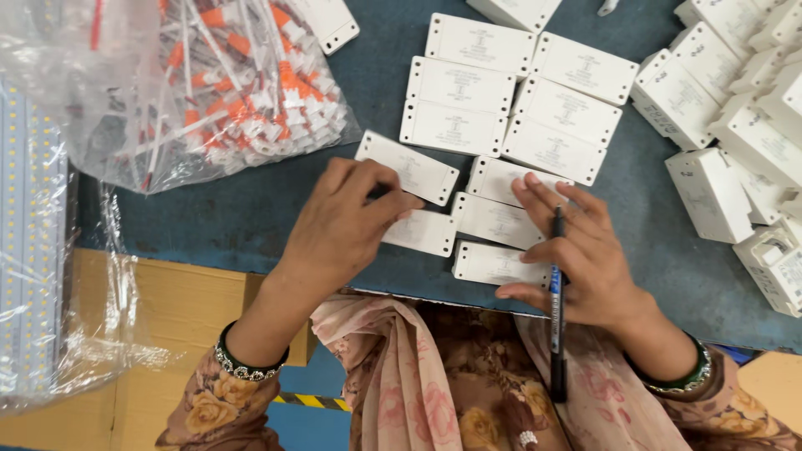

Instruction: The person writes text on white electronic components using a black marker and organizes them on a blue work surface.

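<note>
Flat white rectangular plastic boxes lie in rows on the blue-grey table. My left hand rests with bent fingers on two of the near boxes, fingertips touching their tops. My right hand lies flat over other boxes in the near rows. A black marker pen sits between its fingers, tip pointing away from me. Both wrists wear green bangles.
A clear plastic bag of white and orange wired parts lies at the upper left. More white boxes are piled at the right. Wrapped LED strips run along the left edge over a cardboard box.
</note>
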